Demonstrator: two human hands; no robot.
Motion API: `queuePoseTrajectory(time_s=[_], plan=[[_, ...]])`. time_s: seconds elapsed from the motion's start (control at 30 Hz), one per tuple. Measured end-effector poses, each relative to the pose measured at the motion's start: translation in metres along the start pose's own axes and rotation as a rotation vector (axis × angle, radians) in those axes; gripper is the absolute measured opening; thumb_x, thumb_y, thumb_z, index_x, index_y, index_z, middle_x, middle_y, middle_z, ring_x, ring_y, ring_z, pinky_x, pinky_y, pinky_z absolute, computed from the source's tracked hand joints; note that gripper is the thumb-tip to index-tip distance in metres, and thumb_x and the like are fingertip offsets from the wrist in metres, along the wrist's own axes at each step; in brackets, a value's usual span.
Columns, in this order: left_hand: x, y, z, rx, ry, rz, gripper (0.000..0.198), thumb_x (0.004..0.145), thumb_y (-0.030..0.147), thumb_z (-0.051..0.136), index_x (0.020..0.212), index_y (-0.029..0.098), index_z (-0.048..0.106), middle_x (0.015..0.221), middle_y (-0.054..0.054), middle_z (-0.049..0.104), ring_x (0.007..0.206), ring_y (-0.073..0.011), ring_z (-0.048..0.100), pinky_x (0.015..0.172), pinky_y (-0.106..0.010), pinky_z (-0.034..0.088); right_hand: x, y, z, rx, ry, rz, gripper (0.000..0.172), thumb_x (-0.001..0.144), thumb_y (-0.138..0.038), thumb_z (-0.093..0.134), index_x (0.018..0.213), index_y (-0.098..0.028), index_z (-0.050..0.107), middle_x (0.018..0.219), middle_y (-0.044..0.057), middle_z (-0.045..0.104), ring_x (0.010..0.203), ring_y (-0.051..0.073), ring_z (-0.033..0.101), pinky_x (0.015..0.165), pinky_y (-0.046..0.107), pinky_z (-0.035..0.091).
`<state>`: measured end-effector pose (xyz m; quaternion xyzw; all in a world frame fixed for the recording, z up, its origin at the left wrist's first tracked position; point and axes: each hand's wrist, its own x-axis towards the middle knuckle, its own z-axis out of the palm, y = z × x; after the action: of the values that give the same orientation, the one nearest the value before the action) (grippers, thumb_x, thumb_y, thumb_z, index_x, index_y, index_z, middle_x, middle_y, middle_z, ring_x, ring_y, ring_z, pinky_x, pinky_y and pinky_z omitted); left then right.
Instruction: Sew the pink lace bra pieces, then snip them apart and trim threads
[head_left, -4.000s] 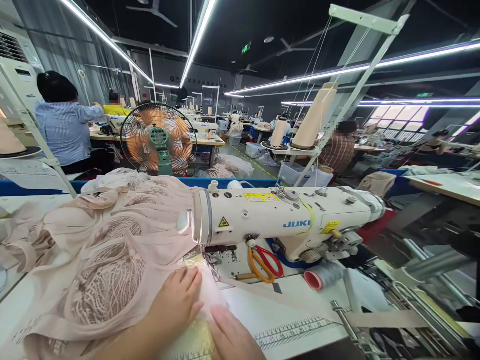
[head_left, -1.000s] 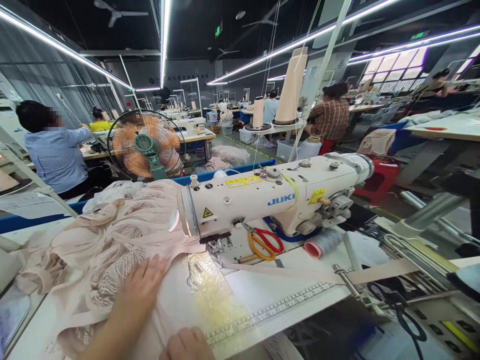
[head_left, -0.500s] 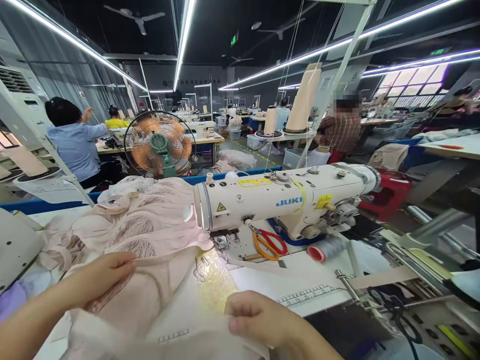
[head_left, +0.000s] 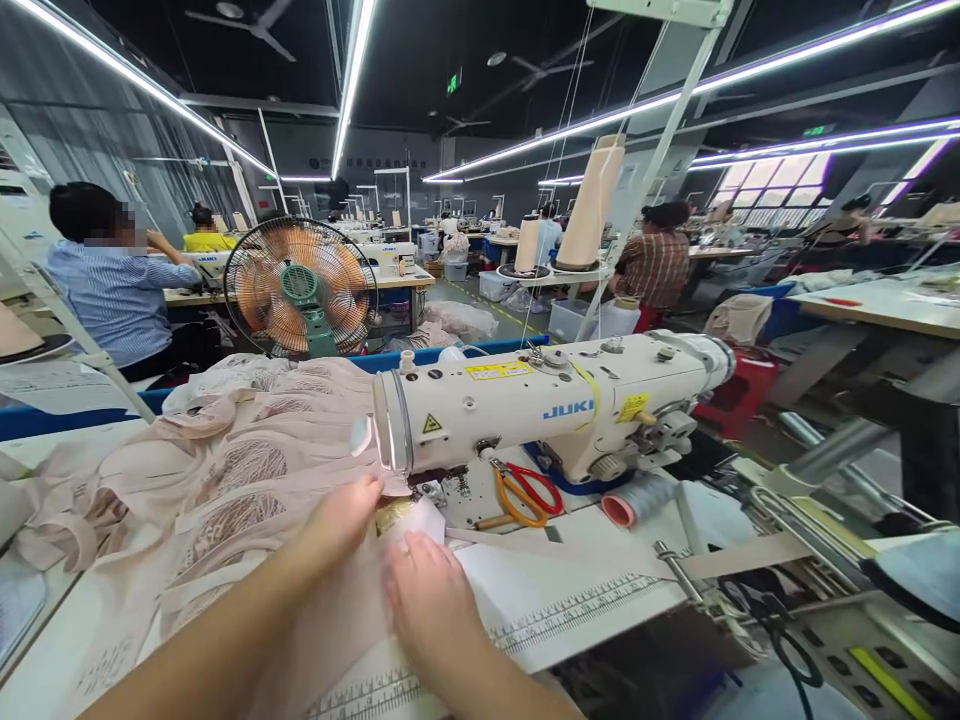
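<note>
The fabric (head_left: 225, 480) lies heaped at left, its edge pressed under the left hand (head_left: 341, 520) and right hand (head_left: 431, 600), both spread flat and gripping nothing, so near the presser foot (head_left: 433, 491) of the machine (head_left: 540, 410) that a fingertip could probably be pricked.

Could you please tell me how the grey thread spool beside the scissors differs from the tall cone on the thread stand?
The grey spool lies on its side on the table; the tall cone stands upright on a raised stand. The grey spool has a pink core, while the tall cone is pale beige. The grey spool is short and nearly straight, the tall cone long and tapered. Both are wound with sewing thread.
</note>
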<state>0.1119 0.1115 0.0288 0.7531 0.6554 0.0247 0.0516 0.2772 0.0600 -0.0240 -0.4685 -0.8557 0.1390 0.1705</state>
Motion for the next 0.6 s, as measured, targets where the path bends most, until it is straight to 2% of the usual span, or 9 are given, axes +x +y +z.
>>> queuePoseTrajectory(time_s=[0.07, 0.13, 0.23, 0.33, 0.4, 0.47, 0.53, 0.6], plan=[[0.02, 0.011, 0.014, 0.004, 0.006, -0.014, 0.02, 0.086, 0.015, 0.048, 0.098, 0.018, 0.063, 0.106, -0.008, 0.065, 0.099, -0.0213, 0.06, 0.083, -0.03, 0.046, 0.014, -0.003, 0.014, -0.011, -0.065, 0.022, 0.048, 0.084, -0.03, 0.059, 0.129, -0.013, 0.054, 0.138, 0.02, 0.047, 0.129, 0.036, 0.039, 0.106, 0.053, 0.03], [0.037, 0.011, 0.023, 0.004, 0.023, -0.079, 0.019, 0.092, 0.024, 0.046, 0.095, 0.016, 0.064, 0.102, -0.009, 0.066, 0.097, -0.0217, 0.061, 0.084, -0.035, 0.047, 0.022, -0.001, 0.022, 0.009, -0.131, -0.03, 0.06, 0.083, -0.041, 0.061, 0.133, -0.01, 0.05, 0.144, 0.022, 0.038, 0.135, 0.036, 0.03, 0.109, 0.052, 0.024], [0.055, 0.003, 0.026, -0.023, 0.039, -0.194, 0.027, 0.094, 0.037, 0.048, 0.097, 0.014, 0.062, 0.097, -0.006, 0.066, 0.086, -0.0185, 0.063, 0.079, -0.038, 0.05, 0.023, 0.008, 0.022, 0.064, -0.202, -0.229, 0.069, 0.086, -0.054, 0.053, 0.138, -0.01, 0.042, 0.148, 0.02, 0.031, 0.138, 0.033, 0.022, 0.111, 0.05, 0.02], [0.058, -0.004, 0.019, -0.061, 0.07, -0.221, 0.026, 0.093, 0.033, 0.047, 0.107, 0.015, 0.06, 0.096, -0.009, 0.067, 0.087, -0.0222, 0.065, 0.076, -0.036, 0.05, 0.025, 0.02, 0.01, 0.089, -0.261, -0.395, 0.074, 0.085, -0.057, 0.053, 0.141, -0.011, 0.037, 0.148, 0.018, 0.032, 0.138, 0.031, 0.023, 0.111, 0.051, 0.018], [0.048, -0.004, 0.014, -0.086, 0.092, -0.149, 0.027, 0.094, 0.026, 0.041, 0.11, 0.017, 0.059, 0.099, -0.011, 0.067, 0.093, -0.0253, 0.064, 0.078, -0.035, 0.049, 0.03, 0.027, 0.0, 0.105, -0.279, -0.468, 0.078, 0.082, -0.058, 0.058, 0.141, -0.012, 0.037, 0.147, 0.017, 0.036, 0.137, 0.03, 0.026, 0.112, 0.05, 0.017], [0.029, -0.003, 0.012, -0.116, 0.074, -0.015, 0.027, 0.093, 0.024, 0.039, 0.106, 0.02, 0.062, 0.103, -0.009, 0.068, 0.096, -0.0241, 0.064, 0.082, -0.032, 0.048, 0.035, 0.032, -0.007, 0.116, -0.279, -0.536, 0.08, 0.078, -0.057, 0.064, 0.14, -0.013, 0.038, 0.144, 0.015, 0.041, 0.135, 0.028, 0.03, 0.113, 0.045, 0.017], [0.008, -0.002, 0.016, -0.149, 0.02, 0.139, 0.023, 0.09, 0.027, 0.045, 0.101, 0.024, 0.065, 0.11, -0.005, 0.067, 0.101, -0.0214, 0.063, 0.088, -0.029, 0.048, 0.038, 0.034, -0.009, 0.12, -0.272, -0.577, 0.081, 0.074, -0.053, 0.07, 0.138, -0.013, 0.04, 0.141, 0.014, 0.045, 0.134, 0.027, 0.032, 0.114, 0.041, 0.015], [-0.009, -0.003, 0.023, -0.165, -0.018, 0.288, 0.026, 0.089, 0.029, 0.049, 0.11, 0.024, 0.064, 0.124, -0.005, 0.062, 0.112, -0.0224, 0.058, 0.096, -0.031, 0.045, 0.038, 0.035, -0.007, 0.122, -0.273, -0.581, 0.08, 0.073, -0.05, 0.072, 0.136, -0.012, 0.042, 0.138, 0.013, 0.048, 0.134, 0.026, 0.031, 0.114, 0.038, 0.013]])
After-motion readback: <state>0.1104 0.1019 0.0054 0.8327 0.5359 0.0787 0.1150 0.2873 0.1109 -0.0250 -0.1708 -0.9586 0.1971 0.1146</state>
